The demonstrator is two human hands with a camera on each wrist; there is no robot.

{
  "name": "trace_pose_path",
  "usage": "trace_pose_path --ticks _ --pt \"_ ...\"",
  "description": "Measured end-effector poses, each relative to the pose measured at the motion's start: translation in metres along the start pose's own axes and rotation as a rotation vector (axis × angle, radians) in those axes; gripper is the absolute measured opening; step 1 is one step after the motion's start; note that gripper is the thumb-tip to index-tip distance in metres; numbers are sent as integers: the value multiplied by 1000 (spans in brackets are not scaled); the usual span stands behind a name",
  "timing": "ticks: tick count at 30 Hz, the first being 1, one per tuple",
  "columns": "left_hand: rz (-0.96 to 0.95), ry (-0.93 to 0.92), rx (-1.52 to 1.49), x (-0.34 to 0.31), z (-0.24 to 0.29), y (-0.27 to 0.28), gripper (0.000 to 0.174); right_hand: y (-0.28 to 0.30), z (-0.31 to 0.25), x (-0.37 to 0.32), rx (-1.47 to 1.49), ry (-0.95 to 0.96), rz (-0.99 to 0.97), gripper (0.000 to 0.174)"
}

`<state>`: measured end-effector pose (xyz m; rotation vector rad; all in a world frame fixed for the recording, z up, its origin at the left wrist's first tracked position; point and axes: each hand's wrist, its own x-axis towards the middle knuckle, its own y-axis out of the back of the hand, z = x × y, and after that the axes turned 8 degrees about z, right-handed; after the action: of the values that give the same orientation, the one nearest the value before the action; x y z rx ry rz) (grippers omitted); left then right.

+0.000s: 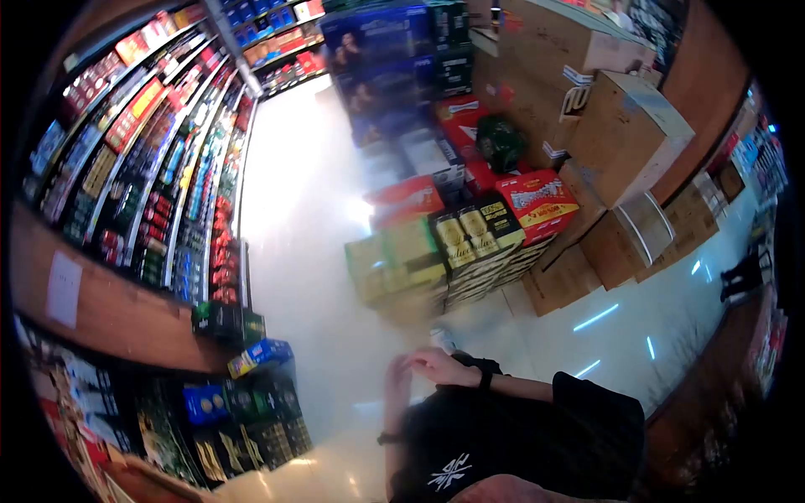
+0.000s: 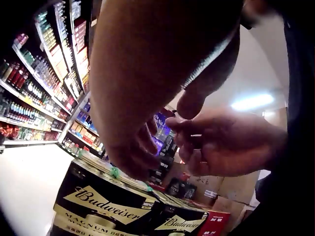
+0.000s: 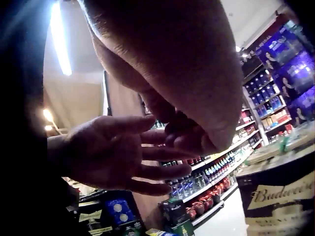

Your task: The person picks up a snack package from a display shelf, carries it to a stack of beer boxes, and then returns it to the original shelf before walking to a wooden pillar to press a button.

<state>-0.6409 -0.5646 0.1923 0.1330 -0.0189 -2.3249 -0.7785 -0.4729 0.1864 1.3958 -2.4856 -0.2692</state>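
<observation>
Both hands meet in front of the black shirt (image 1: 503,419). The left hand (image 1: 397,379) is blurred in the head view. From the right wrist, the left hand (image 3: 115,157) shows its palm, with straight, spread fingers. The right hand (image 1: 440,367) reaches across to it, fingertips right at the left hand's fingers. Loosely curled fingers show on the right hand (image 2: 226,142) in the left wrist view, and no object is visible in it. Below and beyond the hands stand black-and-gold Budweiser cartons (image 2: 106,206).
Stacked beer cases (image 1: 474,239), red cartons (image 1: 537,205) and large cardboard boxes (image 1: 537,75) stand ahead and to the right. Bottle shelves (image 1: 159,168) line the left side. More cartons (image 1: 251,411) sit low at the left. A pale shiny floor (image 1: 289,184) runs between.
</observation>
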Motion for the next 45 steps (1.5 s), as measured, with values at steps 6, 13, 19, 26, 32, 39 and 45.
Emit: trace_pose_path --ticks 6,13,19,26,32,39,45 --pt "240 43 48 -77 -5 39 29 -42 -44 -29 59 37 -238 18" --pt "652 145 69 -175 -21 66 30 -103 -86 -43 123 180 -755 17" --pt "884 193 97 -259 -26 75 27 -164 -116 -85 272 142 -1216 28" --pt "1171 144 -45 -358 -24 71 26 -244 -125 -148 146 307 -1693 30" --pt "1568 204 -260 -442 -60 47 22 -307 -144 -231 36 498 -2056 33" --pt "1756 384 -488 -540 -100 36 29 -374 -169 -348 -10 279 -2439 32" --pt "2035 458 -502 -612 -108 41 30 -428 -196 -442 -36 484 -2565 32"
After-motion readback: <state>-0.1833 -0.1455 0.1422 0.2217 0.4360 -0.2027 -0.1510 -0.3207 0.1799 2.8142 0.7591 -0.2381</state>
